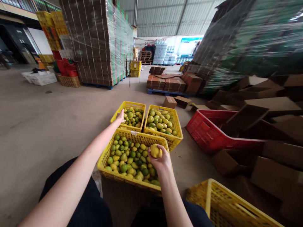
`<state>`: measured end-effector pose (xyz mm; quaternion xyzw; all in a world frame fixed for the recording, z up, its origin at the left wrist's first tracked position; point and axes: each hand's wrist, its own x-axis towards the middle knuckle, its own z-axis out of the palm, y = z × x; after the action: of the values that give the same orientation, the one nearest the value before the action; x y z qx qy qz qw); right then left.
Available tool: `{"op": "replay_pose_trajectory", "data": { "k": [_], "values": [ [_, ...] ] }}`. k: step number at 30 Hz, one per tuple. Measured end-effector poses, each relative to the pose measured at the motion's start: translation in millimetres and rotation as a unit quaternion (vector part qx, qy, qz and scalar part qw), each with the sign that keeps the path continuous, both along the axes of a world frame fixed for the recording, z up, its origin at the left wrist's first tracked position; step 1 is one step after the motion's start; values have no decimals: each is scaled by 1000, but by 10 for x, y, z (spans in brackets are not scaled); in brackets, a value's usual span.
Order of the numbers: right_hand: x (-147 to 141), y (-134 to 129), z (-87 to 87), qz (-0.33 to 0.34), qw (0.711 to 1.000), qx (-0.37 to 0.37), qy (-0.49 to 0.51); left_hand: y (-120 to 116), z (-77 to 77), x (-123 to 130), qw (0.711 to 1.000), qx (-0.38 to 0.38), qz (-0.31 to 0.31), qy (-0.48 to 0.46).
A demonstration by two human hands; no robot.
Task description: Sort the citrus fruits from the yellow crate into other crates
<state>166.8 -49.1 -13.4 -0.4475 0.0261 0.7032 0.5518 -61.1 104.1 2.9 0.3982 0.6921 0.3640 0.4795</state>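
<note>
A yellow lemon (156,151) rests in my right hand (162,159), its fingers curled round the fruit above the right side of the front yellow crate (132,134). That crate holds many green and yellow lemons. My left hand (121,116) reaches to the left side of the back left crate (127,104), which also has green and yellow lemons in it. Its fingers are small in view and partly hidden, so their grip is unclear. Beside it stands the back right crate (177,142), filled with larger yellow-green lemons.
A red crate (201,135) with cardboard in it stands at the right, among loose cardboard boxes (267,176). Another yellow crate (234,198) is at the lower right. Wrapped pallet stacks (92,44) and flattened boxes (175,85) stand farther back.
</note>
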Motion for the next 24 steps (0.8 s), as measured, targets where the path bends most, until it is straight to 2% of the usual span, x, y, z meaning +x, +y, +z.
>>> {"op": "replay_pose_trajectory", "data": {
  "k": [2, 4, 7, 9, 12, 17, 21, 24],
  "values": [
    [-10, -5, 44, 1, 1000, 2, 13, -161, -89, -57, 997, -32, -43, 64],
    [-32, -10, 80, 4, 1000, 4, 31, -495, -310, -121, 982, -97, -118, 115],
    [-94, -19, 89, 14, 999, 3, 40, -1054, -650, -255, 931, -202, -245, 179],
    [-154, -25, 52, 28, 999, 0, 33, -1322, -763, -365, 893, -235, -309, 228],
    [-263, -46, -68, 56, 998, -7, 10, -1494, -745, -510, 845, -219, -378, 310],
    [-429, -150, -394, 127, 990, -43, -37, -1476, -543, -560, 785, -118, -435, 424],
    [-494, -257, -728, 183, 978, -84, -59, -1507, -433, -520, 754, -67, -474, 449],
    [-476, -286, -952, 213, 965, -123, -92, -1563, -384, -547, 746, -50, -481, 457]
  ]
}}
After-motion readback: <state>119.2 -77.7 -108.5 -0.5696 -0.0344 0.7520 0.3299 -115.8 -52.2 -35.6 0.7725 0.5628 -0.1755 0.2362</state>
